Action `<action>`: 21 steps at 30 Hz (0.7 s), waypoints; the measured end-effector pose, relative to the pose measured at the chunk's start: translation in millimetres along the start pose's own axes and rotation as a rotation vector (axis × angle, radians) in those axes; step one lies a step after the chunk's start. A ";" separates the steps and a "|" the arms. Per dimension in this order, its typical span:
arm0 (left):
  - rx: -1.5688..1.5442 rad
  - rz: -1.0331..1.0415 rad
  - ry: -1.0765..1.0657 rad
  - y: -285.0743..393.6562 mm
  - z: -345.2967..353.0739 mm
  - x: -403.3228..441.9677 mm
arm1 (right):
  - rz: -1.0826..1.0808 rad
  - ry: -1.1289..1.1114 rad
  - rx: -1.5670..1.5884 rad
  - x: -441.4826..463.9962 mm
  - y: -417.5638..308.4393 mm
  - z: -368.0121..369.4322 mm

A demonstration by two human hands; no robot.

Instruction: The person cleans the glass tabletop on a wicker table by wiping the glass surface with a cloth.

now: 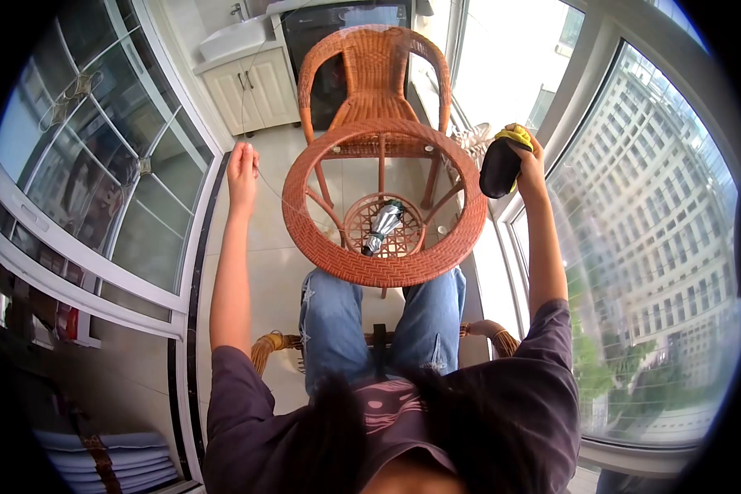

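Note:
My left hand point(242, 163) is raised left of the round wicker table, its fingertips pinched together. A thin pale thread point(270, 186) runs from beside these fingers toward the table ring. Out to the right, near the window, my right hand point(532, 158) grips a small slipper point(499, 168) with a black sole and yellow upper. Its sole faces me, and the fingers wrap round the yellow part. Between my hands stands the reddish-brown wicker table point(303, 235), a ring with a see-through middle. A folded silver and dark green umbrella point(384, 224) shows through it, on the lower woven rack.
A wicker armchair point(376, 74) stands beyond the table. Behind it are a white sink point(233, 39) and a cream cabinet point(251, 95). A glass sliding door point(115, 140) borders the left, a window point(650, 247) the right. My knees are at the table's near edge.

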State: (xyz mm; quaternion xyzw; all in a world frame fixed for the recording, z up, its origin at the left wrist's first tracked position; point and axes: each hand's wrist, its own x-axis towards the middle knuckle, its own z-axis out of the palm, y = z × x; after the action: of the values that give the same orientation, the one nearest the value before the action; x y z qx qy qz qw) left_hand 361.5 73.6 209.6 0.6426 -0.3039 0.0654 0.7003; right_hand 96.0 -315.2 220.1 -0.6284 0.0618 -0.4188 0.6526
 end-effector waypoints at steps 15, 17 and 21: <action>-0.082 -0.282 0.171 -22.3 15.6 -73.5 | 0.486 0.075 -0.145 -39.1 39.4 -28.6; -0.079 -0.431 0.192 -30.9 17.8 -102.6 | 0.714 0.086 -0.208 -56.4 45.1 -31.1; -0.070 -0.609 0.255 -90.7 22.4 -163.9 | 0.903 0.086 -0.217 -89.2 92.0 -57.8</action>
State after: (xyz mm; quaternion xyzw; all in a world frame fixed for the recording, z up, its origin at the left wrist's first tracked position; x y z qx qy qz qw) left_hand 265.3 86.6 47.8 0.6660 -0.0096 -0.0777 0.7418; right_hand 46.9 -316.9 88.5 -0.5854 0.3995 -0.1098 0.6969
